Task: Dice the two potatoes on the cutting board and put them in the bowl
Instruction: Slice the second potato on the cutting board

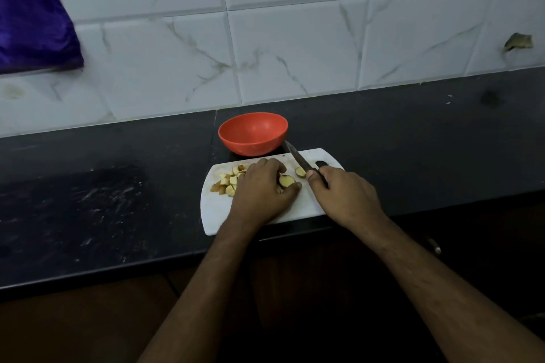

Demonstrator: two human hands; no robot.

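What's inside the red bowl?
Nothing that shows: the red bowl looks empty, though its near inner wall is hidden. The potato cubes lie on the cutting board.

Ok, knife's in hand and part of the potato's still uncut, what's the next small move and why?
Probably bring the knife down across the potato piece the left hand is holding. The right hand has the blade lifted, tip toward the bowl. That piece and a smaller one are still undiced, while the dice wait on the board.
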